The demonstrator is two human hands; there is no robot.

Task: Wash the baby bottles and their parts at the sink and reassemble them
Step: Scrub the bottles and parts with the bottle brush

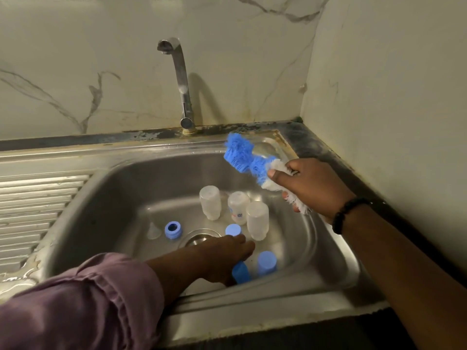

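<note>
While the right hand (312,186) grips a blue-and-white bottle brush (249,165) by its white end above the sink's (106,198) far right corner, the left hand (227,256) reaches down into the basin, fingers around a blue cap (241,272) near the front; grip partly hidden, motion-blurred. Second blue cap (266,262) just beside it, third (233,229) behind the fingers. Three clear bottles (257,219) stand upside down, close together, behind the drain (198,237). Middle bottle has a small label, unreadable. Blue screw ring (173,230) and clear nipple (153,231) left of the drain. Tap (180,79) at the back. Brush handle hidden in the fist.
</note>
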